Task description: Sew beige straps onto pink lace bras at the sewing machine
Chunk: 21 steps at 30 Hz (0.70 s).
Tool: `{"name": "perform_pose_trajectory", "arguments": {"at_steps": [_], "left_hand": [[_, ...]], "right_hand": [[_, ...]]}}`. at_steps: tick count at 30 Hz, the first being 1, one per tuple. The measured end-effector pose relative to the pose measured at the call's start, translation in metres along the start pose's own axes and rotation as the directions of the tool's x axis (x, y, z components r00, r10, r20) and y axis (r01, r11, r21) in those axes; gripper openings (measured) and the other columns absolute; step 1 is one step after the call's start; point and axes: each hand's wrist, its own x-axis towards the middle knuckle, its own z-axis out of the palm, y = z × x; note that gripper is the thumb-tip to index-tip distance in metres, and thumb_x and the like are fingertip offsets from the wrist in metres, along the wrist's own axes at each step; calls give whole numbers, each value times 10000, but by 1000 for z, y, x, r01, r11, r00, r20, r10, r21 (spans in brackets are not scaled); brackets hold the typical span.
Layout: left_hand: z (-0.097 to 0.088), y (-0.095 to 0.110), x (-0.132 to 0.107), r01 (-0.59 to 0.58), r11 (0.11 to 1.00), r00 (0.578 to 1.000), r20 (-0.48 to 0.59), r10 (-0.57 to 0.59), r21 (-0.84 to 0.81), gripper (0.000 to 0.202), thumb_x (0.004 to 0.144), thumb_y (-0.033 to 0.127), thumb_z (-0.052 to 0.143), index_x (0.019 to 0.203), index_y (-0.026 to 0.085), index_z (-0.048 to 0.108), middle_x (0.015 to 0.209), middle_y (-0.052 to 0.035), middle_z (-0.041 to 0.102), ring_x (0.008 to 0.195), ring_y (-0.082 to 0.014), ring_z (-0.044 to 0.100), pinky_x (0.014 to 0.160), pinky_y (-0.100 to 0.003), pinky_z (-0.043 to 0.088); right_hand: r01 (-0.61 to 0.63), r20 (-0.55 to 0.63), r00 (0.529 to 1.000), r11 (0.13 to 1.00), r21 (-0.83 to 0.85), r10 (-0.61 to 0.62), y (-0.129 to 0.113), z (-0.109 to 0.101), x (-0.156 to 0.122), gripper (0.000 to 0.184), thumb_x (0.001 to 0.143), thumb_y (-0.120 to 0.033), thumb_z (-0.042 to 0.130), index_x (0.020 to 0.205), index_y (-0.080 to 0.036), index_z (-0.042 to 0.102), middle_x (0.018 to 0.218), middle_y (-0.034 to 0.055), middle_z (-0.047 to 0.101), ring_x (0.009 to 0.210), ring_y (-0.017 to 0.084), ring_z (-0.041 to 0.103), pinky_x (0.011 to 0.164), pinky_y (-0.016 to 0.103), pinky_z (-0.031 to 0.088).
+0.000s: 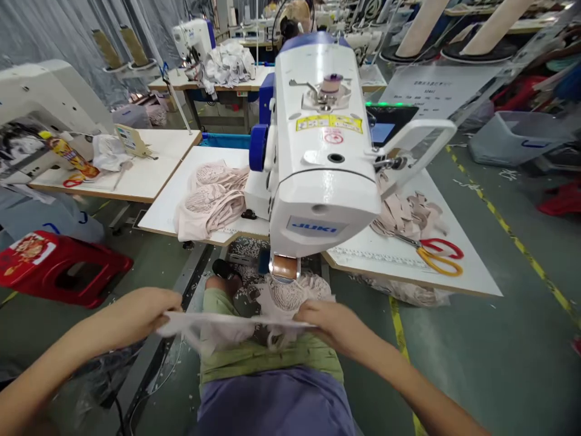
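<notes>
A pale pink lace-cupped bra (227, 327) is stretched out over my lap, its edge pulled nearly straight between my hands. At its left end my left hand (166, 306) is closed on the fabric. Gripping the other end, my right hand (315, 316) sits just below the sewing machine head. One patterned cup (293, 292) hangs beyond my right hand, under the white JUKI sewing machine (324, 200). The needle area is hidden from this side. Parts of the cloth are smeared by motion.
Pink lace pieces (211, 200) are stacked left of the machine. To its right lie small fabric pieces (413, 215) and scissors (438, 254) with red and orange handles on the white tabletop (458, 266). A red stool (63, 266) stands at left, a plastic bin (512, 136) at right.
</notes>
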Motion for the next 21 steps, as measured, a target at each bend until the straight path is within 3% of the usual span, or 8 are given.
{"name": "perform_pose_trajectory", "arguments": {"at_steps": [2,5,8,10,13,15,18,21], "left_hand": [[30,-23,11,115,988,992,-71,-108,100,254,801,53,425,836,220,612,857,-51,655,726,-221,632,623,-284,406],[96,-47,24,246,963,941,-265,-211,109,318,834,90,374,974,230,624,1152,-109,660,965,-287,643,741,-342,462],[184,-59,37,283,957,926,-240,-291,-67,317,779,166,433,991,251,653,1274,-90,658,1149,-308,607,964,-393,472],[246,-61,45,290,925,926,-174,-336,-245,300,771,221,448,974,256,666,1261,-98,671,1183,-318,604,1018,-421,463],[318,-58,51,283,804,921,-87,-381,-523,285,671,302,543,908,252,694,1180,-135,704,1158,-362,624,1032,-461,468],[341,-57,54,293,722,907,-55,-416,-627,305,617,348,581,877,245,705,1160,-147,712,1163,-384,629,1010,-464,490],[343,-61,63,399,592,835,10,-550,-700,327,671,490,579,821,229,707,1103,-139,725,1065,-384,677,839,-433,565],[330,-67,79,484,439,714,52,-698,-757,432,706,599,580,809,192,678,944,-133,726,957,-365,688,719,-397,559]], "right_hand": [[-90,-170,984,968,-232,51,12,-8,-21,393,960,-61,421,1184,-231,696,1138,109,708,991,224,664,761,292,527],[-137,-262,963,948,-288,60,31,21,-43,443,976,-67,395,1253,-261,681,1280,109,683,1125,240,652,881,354,547],[-185,-190,967,980,-76,168,51,79,-57,378,962,-148,469,1254,-245,687,1387,123,624,1244,260,604,987,417,533],[-268,-166,938,942,200,303,64,114,-65,330,900,-236,606,1214,-250,707,1397,113,615,1274,270,579,1055,435,491],[-410,-256,763,751,518,594,88,143,-77,266,845,-386,685,1053,-226,726,1189,106,683,1082,251,638,1008,405,497],[-497,-331,566,633,593,755,110,150,-83,342,882,-479,611,1034,-181,683,1084,126,662,948,241,626,919,401,511],[-560,-350,341,487,670,873,144,153,-87,525,848,-571,628,1140,-135,611,1130,159,617,991,260,583,891,396,487],[-532,-286,292,403,745,913,168,154,-80,614,730,-580,767,1130,-137,623,1117,135,646,1023,264,572,880,361,475]]}}
